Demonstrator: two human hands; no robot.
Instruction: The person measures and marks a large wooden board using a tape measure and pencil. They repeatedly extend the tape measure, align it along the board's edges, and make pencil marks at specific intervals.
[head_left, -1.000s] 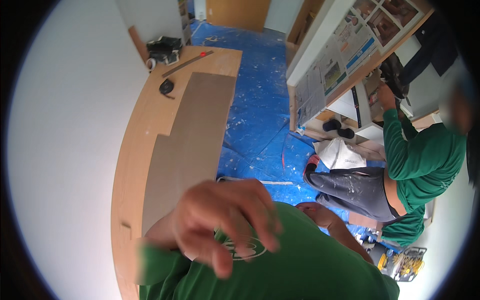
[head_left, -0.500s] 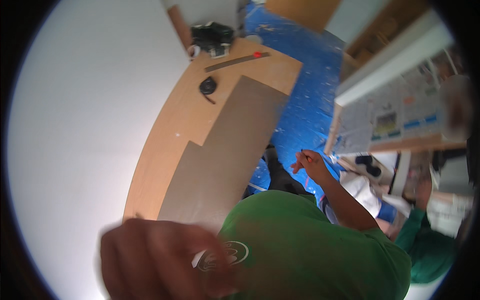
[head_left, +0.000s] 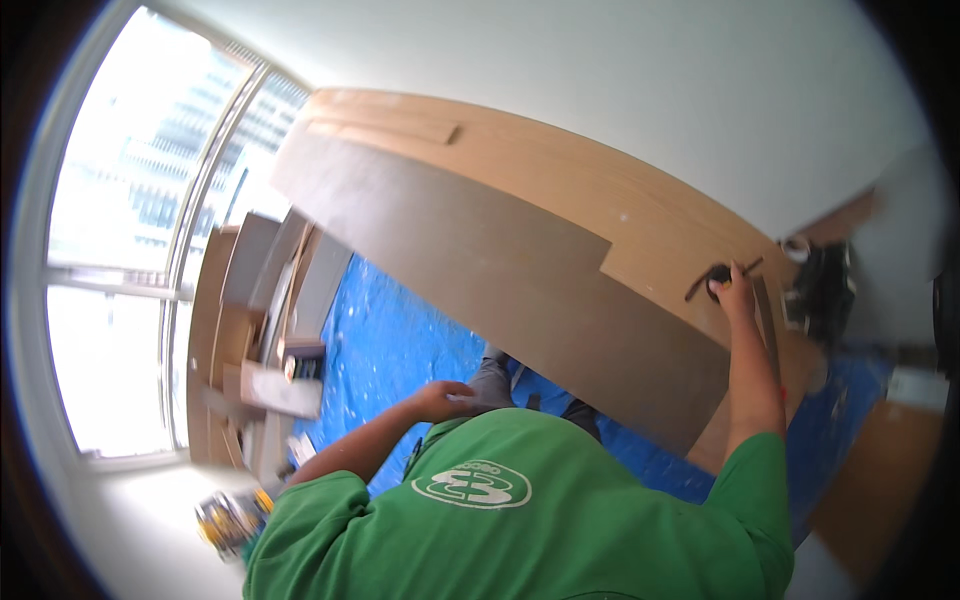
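My right hand [head_left: 735,293] reaches out over the light wooden worktop [head_left: 690,230], its fingers closed round a black tape measure [head_left: 718,279]. A thin dark strip sticks out on both sides of these fingers; whether it is all part of the tape measure I cannot tell. Beneath my right forearm lies a long metal ruler [head_left: 767,318]. My left hand [head_left: 443,401] hangs at my waist with curled fingers, and a small pale spot shows at them. In front of me a large grey-brown panel [head_left: 470,250] with a stepped edge rests on the worktop.
Blue sheeting [head_left: 400,325] covers the floor. Boards and boxes [head_left: 265,290] lean below the window [head_left: 140,200] at left. A dark bag [head_left: 822,290] and a tape roll [head_left: 796,249] are at the worktop's right end. A yellow tool [head_left: 230,522] stands at lower left.
My view has swung left towards the window. My right hand has gone from beside my body to the tape measure and taken hold of it. My left hand has dropped to my waist.
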